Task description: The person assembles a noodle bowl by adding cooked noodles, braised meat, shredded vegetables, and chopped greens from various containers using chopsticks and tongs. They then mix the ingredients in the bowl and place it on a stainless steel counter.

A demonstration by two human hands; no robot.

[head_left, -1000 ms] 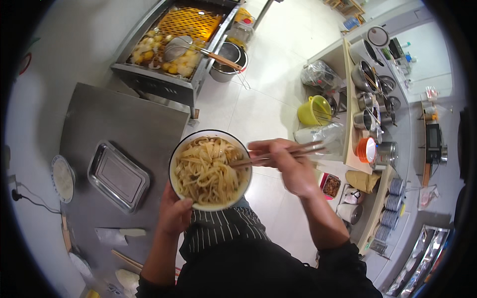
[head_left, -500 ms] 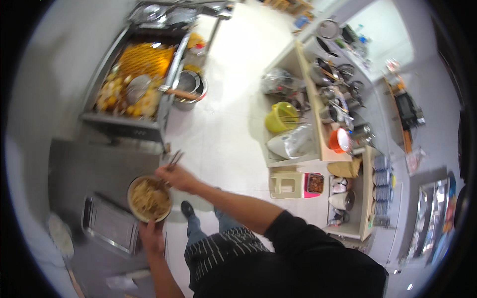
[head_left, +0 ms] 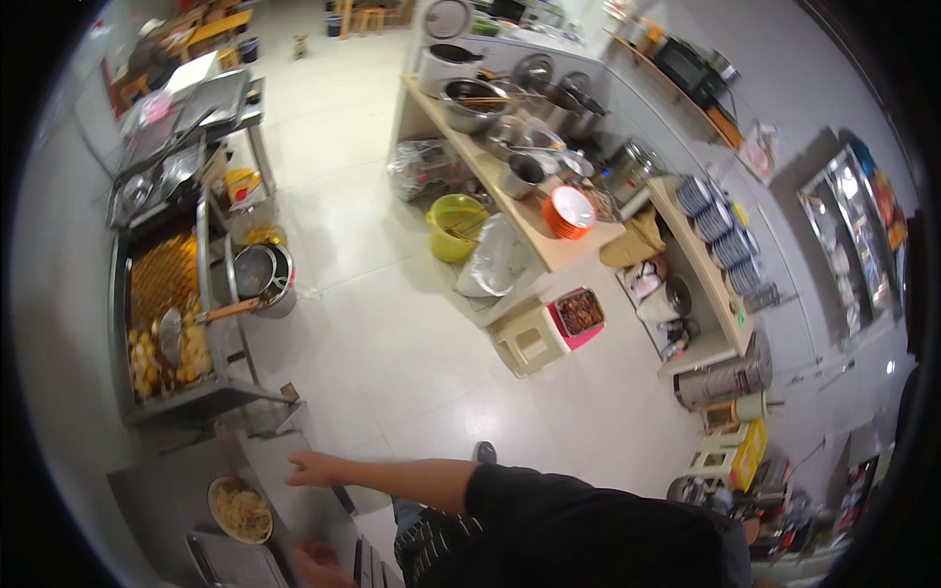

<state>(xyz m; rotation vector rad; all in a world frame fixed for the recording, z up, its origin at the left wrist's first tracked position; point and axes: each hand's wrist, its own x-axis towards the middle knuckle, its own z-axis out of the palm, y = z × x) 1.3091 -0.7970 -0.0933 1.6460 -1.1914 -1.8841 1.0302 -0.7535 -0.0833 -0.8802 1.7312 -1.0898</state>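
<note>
A round bowl point(head_left: 239, 511) of pale noodle-like strips rests on the grey metal counter point(head_left: 162, 487) at the lower left. Beside it on the near side lies a rectangular metal tray point(head_left: 235, 564). My right hand point(head_left: 312, 468) reaches over the counter's edge, right of the bowl, fingers stretched out and nothing visible in them. Lower down, my left hand point(head_left: 321, 568) is apart from the bowl and smeared by motion, so its fingers cannot be read. A blurred streak above the bowl is too unclear to name.
Beyond the counter stands a fryer-like metal trough point(head_left: 164, 407) with yellow pieces in liquid and a wooden-handled strainer point(head_left: 227, 311). Pots point(head_left: 263, 274) stand beside it. Across the floor are a yellow bucket point(head_left: 454, 230), stacked orange bowls point(head_left: 569, 213) and a beige step stool point(head_left: 530, 343).
My left hand has let go of the bowl, which now rests on the counter. The utensil my right hand held is no longer visible in it. The view has swung right.
</note>
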